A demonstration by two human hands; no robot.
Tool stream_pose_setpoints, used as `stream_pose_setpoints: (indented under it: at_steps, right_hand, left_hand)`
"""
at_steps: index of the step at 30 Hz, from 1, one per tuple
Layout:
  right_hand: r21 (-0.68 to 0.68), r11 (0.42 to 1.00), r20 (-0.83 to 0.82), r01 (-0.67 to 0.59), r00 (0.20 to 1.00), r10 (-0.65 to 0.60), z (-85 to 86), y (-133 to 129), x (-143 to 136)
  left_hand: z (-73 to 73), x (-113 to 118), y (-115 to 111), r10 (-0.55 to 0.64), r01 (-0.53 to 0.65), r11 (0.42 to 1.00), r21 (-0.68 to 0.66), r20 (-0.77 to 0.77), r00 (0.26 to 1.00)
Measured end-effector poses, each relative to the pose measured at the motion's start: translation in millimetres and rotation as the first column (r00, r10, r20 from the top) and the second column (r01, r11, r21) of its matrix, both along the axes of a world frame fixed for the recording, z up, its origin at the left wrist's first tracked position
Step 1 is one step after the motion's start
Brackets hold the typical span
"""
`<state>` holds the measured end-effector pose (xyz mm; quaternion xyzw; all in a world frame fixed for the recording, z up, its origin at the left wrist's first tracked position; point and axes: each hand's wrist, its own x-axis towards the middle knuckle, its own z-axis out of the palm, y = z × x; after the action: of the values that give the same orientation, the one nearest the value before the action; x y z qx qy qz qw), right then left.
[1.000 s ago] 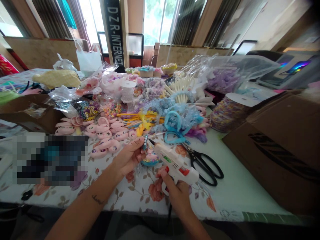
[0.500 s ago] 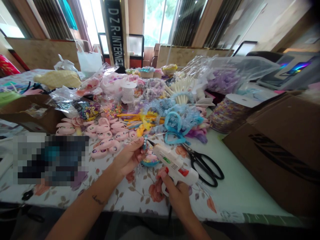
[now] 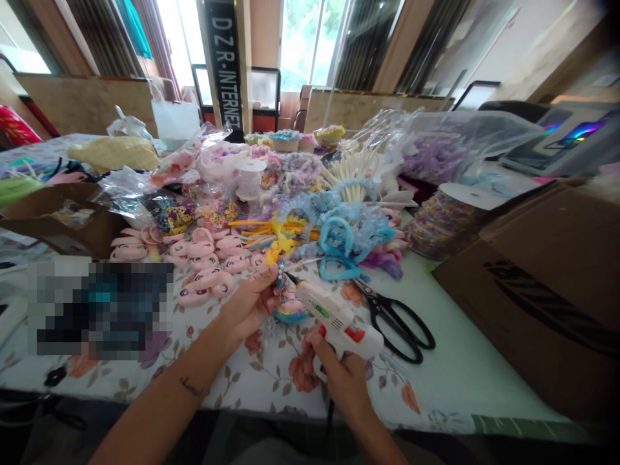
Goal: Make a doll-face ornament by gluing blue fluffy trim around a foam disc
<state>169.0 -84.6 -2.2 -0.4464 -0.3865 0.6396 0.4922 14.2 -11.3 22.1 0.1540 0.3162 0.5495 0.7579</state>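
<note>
Between its thumb and fingers my left hand (image 3: 256, 297) pinches a small blue beaded piece (image 3: 281, 272). My right hand (image 3: 336, 368) is wrapped around the handle of a white glue gun (image 3: 334, 316). The gun's dark nozzle points up and left, close beside the beaded piece; whether they touch is too small to tell. Under the nozzle, partly behind my left fingers, lies a round item with a blue rim and coloured bits (image 3: 293, 310). Black-handled scissors (image 3: 400, 326) lie just right of the gun.
Several pink faces with ears (image 3: 206, 260) lie behind my left hand. Blue fuzzy loops (image 3: 336, 239), yellow stems and bagged trimmings fill the table's middle. A cardboard box (image 3: 542, 284) stands right, an open one (image 3: 72, 226) left. A blurred-out patch (image 3: 104, 310) covers the left front.
</note>
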Motion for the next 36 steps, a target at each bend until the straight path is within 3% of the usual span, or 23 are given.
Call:
stream_pose_setpoints:
  at_steps: [21,36]
  right_hand:
    - [0.021,1.000,0.068,-0.006,0.998,0.005,-9.2,2,2]
    - [-0.027,0.998,0.025,-0.056,0.998,0.057,-12.1,2,2]
  left_hand:
    - [1.9,0,2,0.037,-0.037,0.999,-0.008,0.008,0.999]
    - [2.5,0,2,0.050,-0.051,0.999,0.017,0.047,0.998]
